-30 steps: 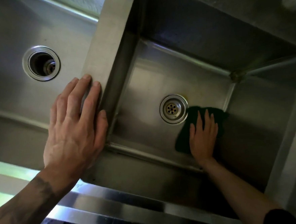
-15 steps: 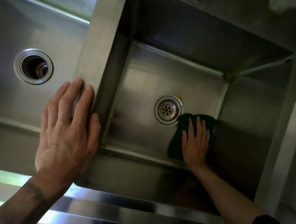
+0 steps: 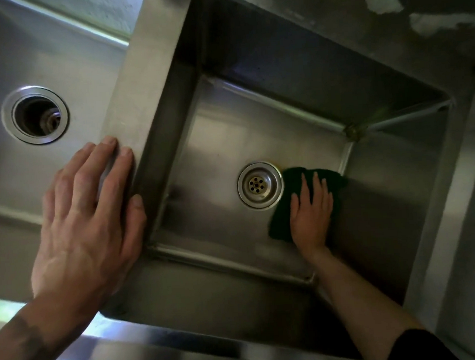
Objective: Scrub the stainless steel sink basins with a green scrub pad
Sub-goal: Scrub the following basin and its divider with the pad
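A deep stainless steel basin [image 3: 228, 141] fills the middle of the head view. On its floor lies a dark green scrub pad [image 3: 280, 221], just right of the round strainer drain [image 3: 259, 185]. My right hand [image 3: 311, 214] presses flat on the pad with straight fingers pointing toward the far wall; the hand covers much of the pad. My left hand [image 3: 84, 218] rests flat with straight fingers on the steel divider [image 3: 145, 82] between the two basins, thumb over its inner edge.
A second basin [image 3: 11, 173] with an open drain hole [image 3: 35, 115] lies to the left. The sink's front rim [image 3: 163, 345] runs along the bottom. A stained wall [image 3: 387, 3] rises behind the sink, and the right rim [image 3: 446, 207] borders the deep basin.
My right hand and the pad stay beside the drain, shifting slightly along the basin floor. My left hand stays on the divider. The camera has moved a little.
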Available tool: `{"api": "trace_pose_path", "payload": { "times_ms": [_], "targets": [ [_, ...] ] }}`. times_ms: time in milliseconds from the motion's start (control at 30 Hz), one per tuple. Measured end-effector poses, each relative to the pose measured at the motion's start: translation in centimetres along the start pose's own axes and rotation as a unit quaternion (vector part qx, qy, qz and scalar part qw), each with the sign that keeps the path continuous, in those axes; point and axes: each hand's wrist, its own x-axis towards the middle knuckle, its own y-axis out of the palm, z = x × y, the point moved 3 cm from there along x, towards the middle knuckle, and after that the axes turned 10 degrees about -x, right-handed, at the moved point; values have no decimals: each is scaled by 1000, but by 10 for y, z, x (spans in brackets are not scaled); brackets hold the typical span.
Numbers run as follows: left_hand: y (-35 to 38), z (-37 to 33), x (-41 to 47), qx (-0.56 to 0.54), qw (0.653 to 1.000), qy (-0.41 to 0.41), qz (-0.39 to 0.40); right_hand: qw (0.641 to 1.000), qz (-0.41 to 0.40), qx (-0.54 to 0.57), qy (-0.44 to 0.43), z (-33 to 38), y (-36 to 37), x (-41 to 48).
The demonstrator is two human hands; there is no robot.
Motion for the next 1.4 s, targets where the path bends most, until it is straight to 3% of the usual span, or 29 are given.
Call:
{"api": "trace_pose_path", "payload": {
  "times_ms": [167, 367, 500, 567, 633, 733, 833, 933, 967, 1100, 1167, 1333, 1400],
  "targets": [
    [-1, -1, 0, 6, 1000, 2, 2, 990, -47, 61, 120, 22, -12, 75],
    [2, 3, 0, -7, 1000, 0, 10, 999, -30, 32, -28, 12, -6, 21],
    [4, 6, -1, -18, 1000, -6, 11, 986, -49, 69, 147, 14, -19, 85],
    [4, 6, -1, -15, 1000, -5, 10, 980, -46, 88, 174, 46, -23, 99],
    [4, 8, 0, -13, 1000, 1, 19, 994, -39, 67, 76, 64, -21, 97],
    [6, 9, 0, -18, 999, -10, 28, 997, -33, 40, -64, 32, -24, 94],
    [6, 8, 0, -16, 999, -9, 30, 999, -19, 15, 37, -4, -28, 100],
    [2, 4, 1, -8, 1000, -5, 21, 983, -33, 55, 171, 30, -33, 112],
    [2, 3, 0, -11, 1000, -7, 15, 981, -39, 68, 177, 48, -35, 116],
    [6, 5, 0, -19, 1000, -5, 23, 998, -36, 53, -26, 77, -34, 117],
    [6, 8, 0, -27, 999, -6, 27, 996, -32, 44, -70, 54, -34, 118],
    [4, 5, -1, -6, 1000, -4, 22, 991, -43, 51, 118, 59, -38, 123],
    [3, 3, -1, -8, 1000, -6, 11, 992, -49, 61, 96, 90, -39, 122]
  ]
}}
